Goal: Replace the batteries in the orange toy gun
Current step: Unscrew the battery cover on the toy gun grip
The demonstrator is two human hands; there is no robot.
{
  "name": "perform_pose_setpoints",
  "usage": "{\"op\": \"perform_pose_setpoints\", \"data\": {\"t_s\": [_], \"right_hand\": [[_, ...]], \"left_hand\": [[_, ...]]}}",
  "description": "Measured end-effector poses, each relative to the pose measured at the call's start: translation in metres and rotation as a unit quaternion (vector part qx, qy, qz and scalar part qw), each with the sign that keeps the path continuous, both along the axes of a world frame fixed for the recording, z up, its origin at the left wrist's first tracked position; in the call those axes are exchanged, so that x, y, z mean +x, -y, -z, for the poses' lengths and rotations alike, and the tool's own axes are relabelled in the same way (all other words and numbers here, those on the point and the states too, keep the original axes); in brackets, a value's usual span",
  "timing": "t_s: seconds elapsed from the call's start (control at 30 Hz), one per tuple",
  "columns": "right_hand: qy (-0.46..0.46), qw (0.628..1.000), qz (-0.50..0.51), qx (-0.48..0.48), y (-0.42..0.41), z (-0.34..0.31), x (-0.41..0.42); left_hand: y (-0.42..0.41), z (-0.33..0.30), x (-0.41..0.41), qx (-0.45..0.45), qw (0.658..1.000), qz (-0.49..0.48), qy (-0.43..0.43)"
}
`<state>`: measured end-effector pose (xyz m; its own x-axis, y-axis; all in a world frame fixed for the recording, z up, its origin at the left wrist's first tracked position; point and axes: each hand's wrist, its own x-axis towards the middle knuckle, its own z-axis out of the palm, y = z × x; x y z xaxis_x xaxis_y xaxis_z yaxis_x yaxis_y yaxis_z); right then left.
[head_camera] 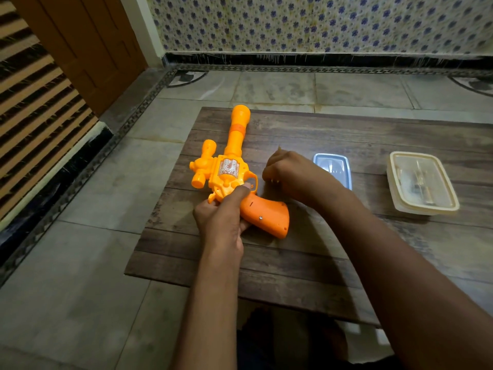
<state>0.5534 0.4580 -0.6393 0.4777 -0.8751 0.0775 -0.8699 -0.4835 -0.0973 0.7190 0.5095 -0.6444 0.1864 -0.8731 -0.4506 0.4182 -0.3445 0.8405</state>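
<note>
1. The orange toy gun (229, 172) lies flat on the wooden board (346, 134), its long axis running from the barrel tip at the far side back toward the person, with the grip (266, 216) angled off to the near right

2. The left hand (222, 217) holds the gun where body meets grip — thumb laid along the top toward the trigger guard, the other fingers curled under the near edge, so it pins the toy down

3. The right hand (290, 173) sits just right of the trigger guard, closed in a loose fist around something thin; a small pointed tip (279, 147) pokes up above the knuckles, probably a screwdriver, though too little shows to be sure

4. The relation that matters: a small screw (261, 217) shows on the side of the grip, nearer to the person than the right fist and slightly left of it. The right hand looks the better placed to reach it, and my judgement is the tool must come down and back to meet that screw

5. Containers — a small clear blue tray (341, 160) lies just beyond the right wrist, and a lidded translucent box (400, 198) stands well apart to the right; the box holds some long items, possibly batteries or tools, too blurred to name. The tray's contents are also unclear
</note>
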Motion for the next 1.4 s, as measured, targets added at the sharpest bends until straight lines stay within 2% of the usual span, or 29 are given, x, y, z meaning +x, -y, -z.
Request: {"op": "perform_pose_setpoints", "data": {"t_s": [0.17,0.3,0.37,0.43,0.5,0.57,0.7,0.93,1.0,1.03,1.1,1.13,1.27,1.4], "right_hand": [[-0.043,0.998,0.004,0.034,-0.006,-0.009,0.001],[-0.019,0.999,0.023,0.045,-0.015,-0.013,0.003],[0.047,0.996,0.075,0.031,-0.027,-0.014,0.004],[0.183,0.972,0.148,-0.024,-0.049,-0.014,0.010],[0.323,0.920,0.205,-0.087,-0.077,-0.015,0.024],[0.415,0.872,0.243,-0.089,-0.101,-0.014,0.040],[0.483,0.823,0.298,0.000,-0.121,-0.008,0.054],[0.632,0.679,0.358,0.107,-0.118,0.009,0.051],[0.696,0.607,0.355,0.145,-0.119,0.012,0.055],[0.737,0.555,0.348,0.167,-0.120,0.011,0.058],[0.795,0.458,0.341,0.203,-0.122,0.008,0.061],[0.811,0.426,0.342,0.212,-0.122,0.007,0.061],[0.856,0.316,0.334,0.238,-0.121,0.005,0.057],[0.878,0.245,0.311,0.269,-0.120,0.003,0.058]], "left_hand": [[0.002,0.002,0.002,0.005,1.000,-0.009,0.001],[0.002,0.004,0.002,-0.005,1.000,-0.006,0.006],[0.002,0.006,0.004,-0.013,1.000,-0.011,0.020],[0.004,0.006,0.006,-0.012,0.999,-0.019,0.030],[0.004,0.006,0.006,-0.014,0.999,-0.022,0.033],[0.005,0.006,0.006,-0.032,0.997,-0.016,0.061],[0.003,0.003,0.001,-0.083,0.988,0.015,0.129],[-0.004,0.005,-0.009,-0.191,0.950,0.043,0.244],[-0.007,0.002,-0.013,-0.232,0.931,0.057,0.276],[-0.008,0.001,-0.016,-0.246,0.922,0.067,0.291],[-0.010,0.000,-0.021,-0.244,0.907,0.089,0.331],[-0.010,0.002,-0.021,-0.235,0.904,0.097,0.344],[-0.004,0.006,-0.017,-0.240,0.902,0.120,0.338],[-0.005,0.006,-0.018,-0.252,0.890,0.130,0.356]]}}
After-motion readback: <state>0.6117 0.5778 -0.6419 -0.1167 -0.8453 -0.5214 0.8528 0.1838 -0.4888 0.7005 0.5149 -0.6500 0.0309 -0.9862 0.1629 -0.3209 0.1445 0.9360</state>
